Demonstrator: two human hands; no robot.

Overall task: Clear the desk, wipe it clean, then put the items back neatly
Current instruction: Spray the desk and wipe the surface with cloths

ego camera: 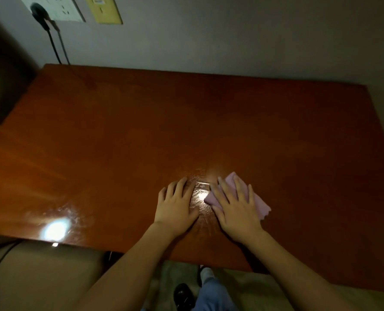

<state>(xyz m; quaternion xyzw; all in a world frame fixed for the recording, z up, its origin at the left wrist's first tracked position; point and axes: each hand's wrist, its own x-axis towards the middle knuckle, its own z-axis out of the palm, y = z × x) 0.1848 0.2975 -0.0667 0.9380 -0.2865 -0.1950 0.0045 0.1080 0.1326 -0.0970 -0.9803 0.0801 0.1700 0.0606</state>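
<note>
Pressing flat on a pink cloth (242,194) with straight, spread fingers: right hand (236,207), near the front edge of a glossy reddish-brown desk (141,131), right of centre. Resting palm-down just beside it, fingers straight and holding nothing: left hand (175,207), apart from the cloth. Streaky wet sheen between the two hands. Bright light glare (56,230) near the front-left edge. Behind the far-left corner, a wall socket panel (58,7) with a black plug (39,11) and two cables hanging down; beside it a yellow plate (103,10), markings too blurred to read.
</note>
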